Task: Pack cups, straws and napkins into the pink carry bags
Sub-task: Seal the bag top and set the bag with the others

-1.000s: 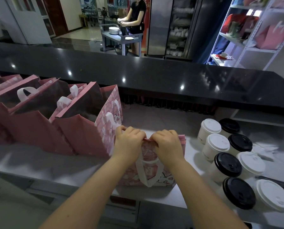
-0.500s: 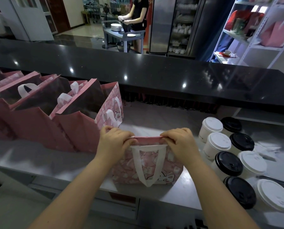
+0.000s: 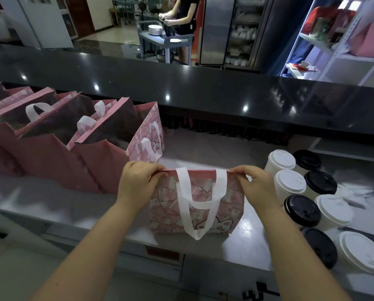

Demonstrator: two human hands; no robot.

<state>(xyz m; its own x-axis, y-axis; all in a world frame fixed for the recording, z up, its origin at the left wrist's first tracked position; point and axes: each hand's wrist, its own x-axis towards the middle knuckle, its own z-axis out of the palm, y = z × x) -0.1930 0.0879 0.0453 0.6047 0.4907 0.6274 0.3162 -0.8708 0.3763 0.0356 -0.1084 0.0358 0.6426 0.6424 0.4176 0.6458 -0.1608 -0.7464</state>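
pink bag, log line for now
pink bag: flat, unopened | left hand: pinches its top | right hand: pinches its top | cups: unpacked

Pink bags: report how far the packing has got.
Done: several bags stand open on the left, contents unseen. In hand: left hand and right hand pinch the top edge of a flat bag. Left: eight lidded cups stand unpacked beside it.
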